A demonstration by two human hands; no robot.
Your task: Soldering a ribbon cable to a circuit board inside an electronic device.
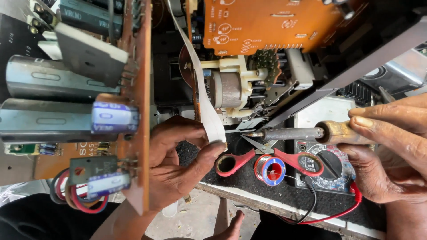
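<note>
My left hand pinches the lower end of a white flat ribbon cable between thumb and fingers, low in the middle of the view. My right hand grips the wooden handle of a soldering iron at the right. The iron points left, and its tip sits just right of the cable's end. The cable runs up into an opened device with an orange circuit board and a small motor assembly.
A brown circuit board with large capacitors stands on edge at the left. Below the iron lie red-handled scissors, a solder spool and a multimeter with red and black leads. A bare foot shows at the bottom.
</note>
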